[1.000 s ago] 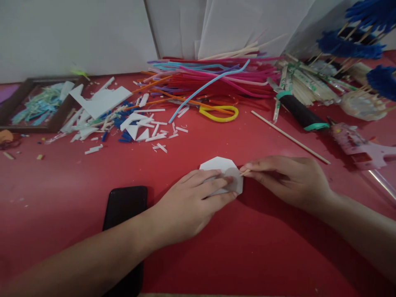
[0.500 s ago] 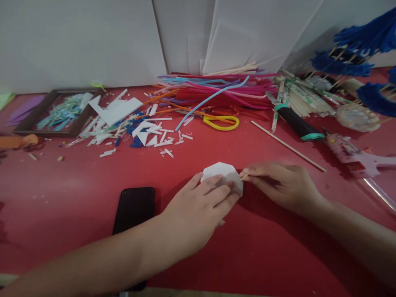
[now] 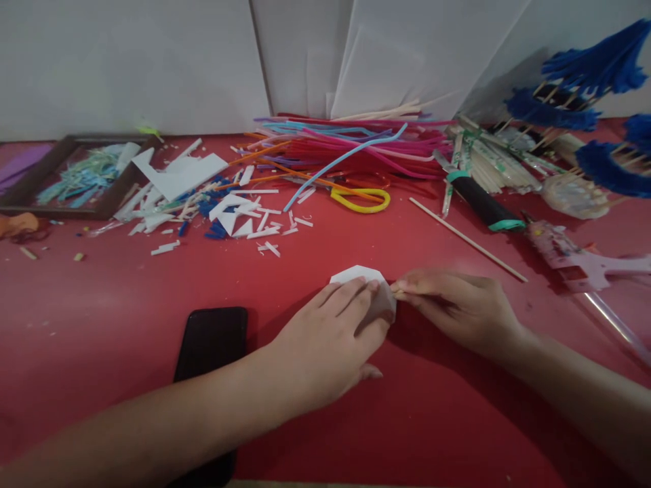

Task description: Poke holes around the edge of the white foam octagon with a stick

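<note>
A white many-sided piece of paper or card (image 3: 382, 305) lies on the red table (image 3: 305, 434). My left hand (image 3: 325, 339) rests over it with fingers stretched out and lying on its top, hiding much of the piece. At the piece's right edge, my right hand (image 3: 458, 305) is closed in a pinch on a short wooden stick (image 3: 397, 293). The stick's tip meets or nearly meets that edge; whether it touches I cannot tell. Most of the stick is hidden by the fingers. Behind my right hand lies a longer wooden stick (image 3: 468, 238).
A black phone (image 3: 211, 346) lies partly under my left forearm. Behind are paper scraps (image 3: 186, 175), yellow-handled scissors (image 3: 361, 203), pipe cleaners (image 3: 356, 146) and a brown frame (image 3: 66, 211). To the right are a black-handled knife (image 3: 483, 200), a pink glue gun (image 3: 574, 257) and blue fringed models (image 3: 600, 61).
The whole view has shifted slightly, with objects sitting a little further left. The fingers of my left hand have shifted on the white piece; my right hand still pinches the short stick.
</note>
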Action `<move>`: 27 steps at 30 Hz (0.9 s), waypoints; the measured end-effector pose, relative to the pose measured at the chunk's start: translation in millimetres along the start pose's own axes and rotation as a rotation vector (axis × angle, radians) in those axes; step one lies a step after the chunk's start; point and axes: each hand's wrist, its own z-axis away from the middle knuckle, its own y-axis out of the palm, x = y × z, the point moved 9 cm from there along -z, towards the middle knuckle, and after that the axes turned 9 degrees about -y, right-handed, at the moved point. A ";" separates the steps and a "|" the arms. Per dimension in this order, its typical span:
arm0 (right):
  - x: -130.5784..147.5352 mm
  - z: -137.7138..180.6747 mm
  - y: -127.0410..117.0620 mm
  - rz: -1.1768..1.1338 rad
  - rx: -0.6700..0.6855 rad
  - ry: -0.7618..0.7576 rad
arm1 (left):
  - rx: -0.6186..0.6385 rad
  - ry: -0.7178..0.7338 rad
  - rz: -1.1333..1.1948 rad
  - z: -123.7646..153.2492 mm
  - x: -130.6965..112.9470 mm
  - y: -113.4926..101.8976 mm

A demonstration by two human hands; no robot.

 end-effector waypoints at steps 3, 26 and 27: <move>-2.2 1.3 0.2 -0.015 0.012 0.032 | 0.006 0.005 0.015 -1.5 -0.3 -0.4; -2.7 2.4 -2.7 -0.030 0.000 0.055 | 0.004 0.017 0.044 -2.7 -0.5 0.6; -1.5 2.4 -2.4 -0.036 0.004 0.047 | 0.007 0.015 0.039 -3.0 -0.3 0.7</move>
